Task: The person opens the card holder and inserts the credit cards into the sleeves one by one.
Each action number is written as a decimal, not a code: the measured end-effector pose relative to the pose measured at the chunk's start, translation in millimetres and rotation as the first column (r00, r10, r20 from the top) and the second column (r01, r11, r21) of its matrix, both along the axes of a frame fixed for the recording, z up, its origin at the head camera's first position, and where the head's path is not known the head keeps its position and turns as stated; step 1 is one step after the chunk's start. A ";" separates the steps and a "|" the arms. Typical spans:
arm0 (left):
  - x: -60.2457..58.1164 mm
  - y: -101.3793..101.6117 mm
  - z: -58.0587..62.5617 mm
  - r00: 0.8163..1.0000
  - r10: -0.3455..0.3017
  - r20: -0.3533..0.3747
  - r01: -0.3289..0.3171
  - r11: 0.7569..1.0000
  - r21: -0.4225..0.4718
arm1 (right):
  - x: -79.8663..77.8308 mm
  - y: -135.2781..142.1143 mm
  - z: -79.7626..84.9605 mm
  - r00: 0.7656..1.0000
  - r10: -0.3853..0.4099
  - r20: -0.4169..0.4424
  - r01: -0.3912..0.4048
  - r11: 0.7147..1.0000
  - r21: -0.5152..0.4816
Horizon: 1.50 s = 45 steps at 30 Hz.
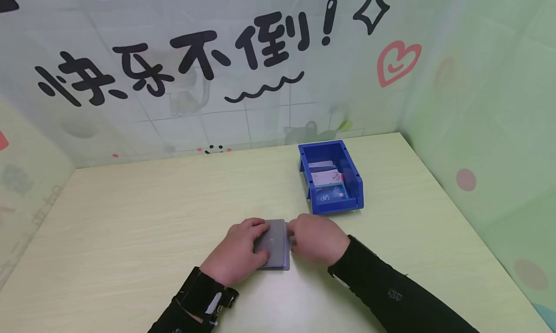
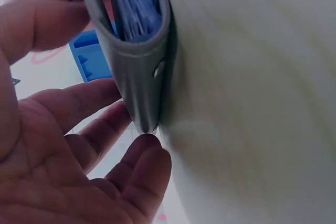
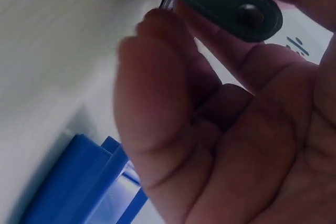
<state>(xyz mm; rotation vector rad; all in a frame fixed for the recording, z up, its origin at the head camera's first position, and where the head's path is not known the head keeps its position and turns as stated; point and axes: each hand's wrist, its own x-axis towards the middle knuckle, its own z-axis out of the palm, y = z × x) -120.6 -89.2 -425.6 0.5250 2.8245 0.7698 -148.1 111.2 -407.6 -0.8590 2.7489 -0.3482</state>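
A grey card holder (image 1: 276, 246) lies flat on the table in the head view. My left hand (image 1: 236, 252) grips its left side, thumb on the near part of the cover and fingers toward the far edge. In the left wrist view, bluish card sleeves (image 2: 139, 11) show between the covers, and a small metal stud (image 2: 158, 69) sits on the outside. My right hand (image 1: 320, 239) is at the holder's right edge with curled fingers. The right wrist view shows it holding the strap (image 3: 220, 1), whose rounded end has a metal snap (image 3: 251, 16).
A blue plastic bin (image 1: 338, 207) stands behind my right hand. Inside it are several cards, the front one a blue VIP card (image 1: 331, 193). Printed fabric walls (image 1: 195, 125) enclose the pale wooden table (image 1: 143, 212) at the back and sides.
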 end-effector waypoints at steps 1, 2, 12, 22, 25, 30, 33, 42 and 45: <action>-0.2 0.0 0.0 1.000 0.001 -0.001 -0.001 1.000 -0.009 | -0.6 0.8 0.8 1.000 -0.009 0.018 0.009 1.000 0.000; -0.3 0.1 -0.2 1.000 0.003 -0.005 -0.004 1.000 -0.018 | -1.4 1.5 1.0 0.999 -0.017 0.038 0.018 1.000 -0.005; -0.9 -1.1 -2.4 0.999 0.043 -0.025 -0.044 0.997 -0.065 | -10.1 1.5 -3.0 0.989 0.064 0.132 -0.038 0.981 -0.190; 1.0 -0.6 -5.7 0.998 0.053 -0.043 -0.057 0.993 -0.103 | -7.7 -17.7 -18.8 0.997 0.034 0.069 -0.012 0.956 -0.292; 1.4 0.3 -6.0 0.997 0.053 -0.048 -0.058 0.993 -0.107 | -8.3 -19.8 -19.4 0.998 0.024 0.050 -0.009 0.961 -0.277; 0.8 1.6 -7.6 0.997 0.047 -0.064 -0.054 0.992 -0.116 | -10.5 -19.6 -20.4 0.997 0.003 0.073 0.016 0.966 -0.259; 1.1 2.3 -7.5 0.997 0.044 -0.069 -0.052 0.992 -0.116 | -11.7 -20.0 -19.4 0.995 -0.012 0.097 0.036 0.967 -0.253; 2.3 2.8 -7.5 0.996 0.041 -0.074 -0.051 0.990 -0.129 | -16.7 -21.8 -17.1 0.984 -0.050 0.172 0.090 0.970 -0.228; 2.2 3.0 -7.6 0.996 0.041 -0.078 -0.051 0.990 -0.134 | -20.5 -20.8 -17.4 0.975 -0.066 0.213 0.114 0.969 -0.218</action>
